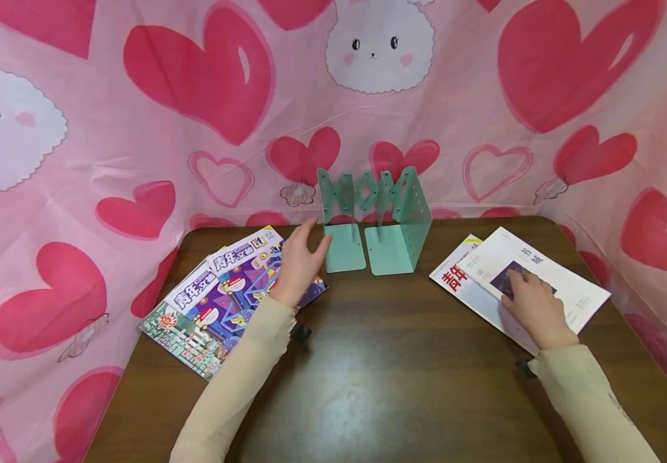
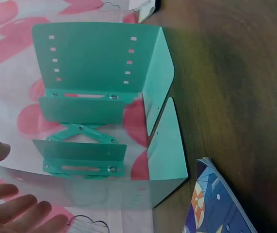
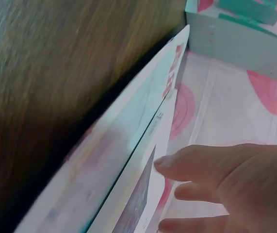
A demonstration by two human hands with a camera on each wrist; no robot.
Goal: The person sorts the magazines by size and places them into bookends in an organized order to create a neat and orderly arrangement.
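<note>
Your left hand (image 1: pixel 299 263) hovers with its fingers (image 2: pixel 17 208) straight and spread, holding nothing, just beside the left plate of the green bookend (image 1: pixel 375 222). The bookend stands upright at the back of the tabletop (image 1: pixel 391 366), in front of the pink heart cloth (image 1: pixel 137 128), its two plates drawn close together with the scissor brace folded between them. Under your left wrist lies a fanned stack of magazines (image 1: pixel 218 302), the purple one on top, near the bookend's left foot but apart from it. Your right hand (image 1: pixel 536 308) rests flat on the white book (image 1: pixel 547 270), fingers (image 3: pixel 196 162) extended and relaxed, gripping nothing. That book lies on top of a second white magazine (image 1: pixel 461 276) with red lettering, to the right of the bookend and apart from it.
</note>
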